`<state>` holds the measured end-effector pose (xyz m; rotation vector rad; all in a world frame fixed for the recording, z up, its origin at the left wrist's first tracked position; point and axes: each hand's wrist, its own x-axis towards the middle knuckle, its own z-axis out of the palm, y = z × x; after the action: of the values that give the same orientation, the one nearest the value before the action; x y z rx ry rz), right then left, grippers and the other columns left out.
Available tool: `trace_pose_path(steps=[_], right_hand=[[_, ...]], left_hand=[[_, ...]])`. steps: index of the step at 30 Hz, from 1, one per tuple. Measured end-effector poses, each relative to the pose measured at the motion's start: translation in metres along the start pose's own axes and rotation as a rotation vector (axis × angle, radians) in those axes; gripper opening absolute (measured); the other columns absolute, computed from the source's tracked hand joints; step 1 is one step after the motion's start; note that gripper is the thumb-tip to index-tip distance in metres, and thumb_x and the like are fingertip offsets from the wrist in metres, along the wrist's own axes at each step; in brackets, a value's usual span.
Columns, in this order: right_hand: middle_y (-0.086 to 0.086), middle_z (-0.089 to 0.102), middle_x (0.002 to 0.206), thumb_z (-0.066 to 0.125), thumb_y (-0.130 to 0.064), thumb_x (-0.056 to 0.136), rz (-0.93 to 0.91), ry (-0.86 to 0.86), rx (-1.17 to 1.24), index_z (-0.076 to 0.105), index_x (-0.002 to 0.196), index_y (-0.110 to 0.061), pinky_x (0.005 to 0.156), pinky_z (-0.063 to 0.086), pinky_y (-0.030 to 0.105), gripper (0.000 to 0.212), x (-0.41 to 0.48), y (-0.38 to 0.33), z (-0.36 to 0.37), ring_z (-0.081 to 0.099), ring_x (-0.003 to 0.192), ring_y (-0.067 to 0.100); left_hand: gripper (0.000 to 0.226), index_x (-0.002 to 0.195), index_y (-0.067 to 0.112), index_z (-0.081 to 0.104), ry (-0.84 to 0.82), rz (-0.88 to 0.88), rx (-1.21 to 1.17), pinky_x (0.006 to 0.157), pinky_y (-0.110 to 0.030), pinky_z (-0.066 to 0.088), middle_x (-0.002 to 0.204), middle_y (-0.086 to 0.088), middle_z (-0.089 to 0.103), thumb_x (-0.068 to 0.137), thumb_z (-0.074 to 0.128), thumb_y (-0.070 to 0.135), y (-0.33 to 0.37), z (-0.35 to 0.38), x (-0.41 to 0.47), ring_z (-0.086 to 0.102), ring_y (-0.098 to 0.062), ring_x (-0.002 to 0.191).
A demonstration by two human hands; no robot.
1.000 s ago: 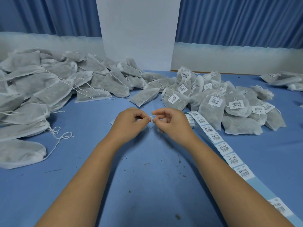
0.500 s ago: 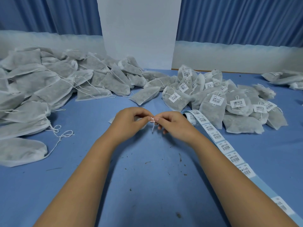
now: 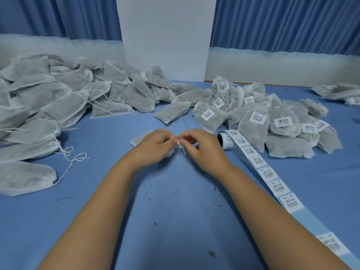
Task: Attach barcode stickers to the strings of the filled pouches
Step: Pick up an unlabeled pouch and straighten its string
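My left hand point(image 3: 154, 146) and my right hand point(image 3: 202, 148) meet fingertip to fingertip at the middle of the blue table. Between them they pinch a thin white string point(image 3: 181, 149) with a small folded sticker at the pinch. The pouch point(image 3: 138, 137) on that string lies under my left hand, only its white corner showing. A strip of barcode stickers point(image 3: 269, 173) unrolls from a small roll point(image 3: 226, 140) just right of my right hand and runs toward the near right edge.
A large heap of unlabelled white pouches point(image 3: 58, 106) with loose strings fills the left side. Labelled pouches point(image 3: 272, 121) are piled at the right, with a few more pouches point(image 3: 339, 92) at the far right. A white board point(image 3: 165, 39) stands behind. Herb crumbs dot the blue table point(image 3: 175, 221).
Both hands stay together at the same spot. The fingers have closed tighter on the string, and a short loop of it now hangs below the pinch.
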<state>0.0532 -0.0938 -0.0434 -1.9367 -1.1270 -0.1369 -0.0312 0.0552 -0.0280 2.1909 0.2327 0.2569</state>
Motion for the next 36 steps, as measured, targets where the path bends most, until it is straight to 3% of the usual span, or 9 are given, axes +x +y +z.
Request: trace_pose_path(steps=[2, 5, 12, 19, 23, 26, 33, 34, 36], right_hand=[[-0.015, 0.064, 0.081, 0.066, -0.007, 0.089, 0.021, 0.042, 0.081, 0.064, 0.089, -0.023, 0.068, 0.042, 0.005, 0.016, -0.0001, -0.0003, 0.0004, 0.061, 0.077, -0.002], [-0.02, 0.064, 0.074, 0.067, -0.003, 0.085, 0.05, 0.046, 0.127, 0.066, 0.083, -0.023, 0.068, 0.045, 0.008, 0.02, 0.0002, 0.0015, 0.0008, 0.062, 0.071, -0.005], [-0.015, 0.071, 0.074, 0.07, -0.003, 0.082, 0.195, 0.062, 0.288, 0.07, 0.075, -0.031, 0.072, 0.051, 0.015, 0.029, 0.0008, 0.0008, 0.0034, 0.067, 0.068, -0.001], [-0.006, 0.076, 0.08, 0.081, -0.012, 0.079, 0.27, 0.062, 0.443, 0.077, 0.085, -0.015, 0.072, 0.052, 0.015, 0.008, -0.0016, 0.0005, 0.005, 0.072, 0.076, 0.005], [-0.005, 0.075, 0.076, 0.078, -0.013, 0.082, 0.273, 0.07, 0.391, 0.078, 0.081, -0.02, 0.074, 0.053, 0.018, 0.007, -0.0002, 0.0027, 0.0064, 0.07, 0.073, 0.006], [0.001, 0.076, 0.078, 0.074, -0.01, 0.085, 0.311, 0.034, 0.516, 0.077, 0.081, -0.021, 0.077, 0.056, 0.021, 0.012, 0.0007, 0.0027, 0.0051, 0.072, 0.075, 0.012], [0.004, 0.076, 0.077, 0.068, -0.004, 0.089, 0.389, 0.019, 0.721, 0.075, 0.082, -0.013, 0.071, 0.056, 0.017, 0.013, 0.0018, 0.0025, 0.0048, 0.072, 0.076, 0.012], [0.004, 0.075, 0.076, 0.067, -0.003, 0.089, 0.395, 0.028, 0.743, 0.074, 0.081, -0.012, 0.07, 0.056, 0.017, 0.014, 0.0022, 0.0028, 0.0045, 0.072, 0.074, 0.012], [0.004, 0.075, 0.074, 0.066, -0.002, 0.09, 0.398, 0.043, 0.766, 0.074, 0.079, -0.012, 0.069, 0.055, 0.017, 0.017, 0.003, 0.0035, 0.0036, 0.072, 0.072, 0.013]], left_hand=[[0.027, 0.087, 0.001, 0.069, 0.007, 0.007, -0.007, 0.068, -0.018, 0.04, 0.091, -0.009, 0.056, 0.099, 0.052, 0.019, 0.001, 0.0, -0.0006, 0.052, -0.013, 0.079], [0.03, 0.091, -0.013, 0.062, -0.031, 0.006, -0.065, 0.062, -0.021, 0.035, 0.089, -0.01, 0.05, 0.098, 0.051, 0.015, 0.0011, -0.0004, -0.0011, 0.044, -0.017, 0.082], [0.032, 0.093, -0.014, 0.061, -0.056, -0.028, -0.112, 0.055, -0.011, 0.033, 0.087, -0.012, 0.051, 0.099, 0.051, 0.015, 0.002, -0.0003, -0.0011, 0.042, -0.018, 0.083], [0.034, 0.097, -0.015, 0.059, -0.033, -0.054, -0.154, 0.063, -0.027, 0.032, 0.082, -0.013, 0.052, 0.101, 0.048, 0.017, 0.0057, -0.0019, -0.0044, 0.042, -0.019, 0.078], [0.032, 0.099, -0.008, 0.064, 0.009, -0.071, -0.132, 0.063, -0.025, 0.038, 0.081, -0.012, 0.056, 0.101, 0.049, 0.02, 0.0048, 0.0004, -0.0032, 0.046, -0.018, 0.074], [0.024, 0.098, 0.003, 0.067, 0.041, -0.076, -0.111, 0.058, -0.016, 0.039, 0.081, -0.006, 0.061, 0.101, 0.049, 0.019, 0.0036, 0.001, -0.0012, 0.05, -0.014, 0.072], [0.009, 0.092, 0.025, 0.063, 0.072, -0.056, -0.054, 0.066, -0.02, 0.043, 0.085, 0.01, 0.064, 0.097, 0.057, 0.022, 0.0015, 0.0014, -0.0014, 0.057, -0.006, 0.074], [0.003, 0.096, 0.024, 0.063, 0.063, -0.062, -0.055, 0.069, -0.02, 0.045, 0.089, 0.011, 0.066, 0.094, 0.061, 0.023, 0.0027, 0.0021, -0.0028, 0.061, -0.009, 0.08], [0.02, 0.107, 0.021, 0.06, 0.042, -0.052, 0.008, 0.086, -0.026, 0.05, 0.096, 0.012, 0.068, 0.089, 0.068, 0.025, 0.0043, 0.0041, -0.0057, 0.065, -0.014, 0.094]])
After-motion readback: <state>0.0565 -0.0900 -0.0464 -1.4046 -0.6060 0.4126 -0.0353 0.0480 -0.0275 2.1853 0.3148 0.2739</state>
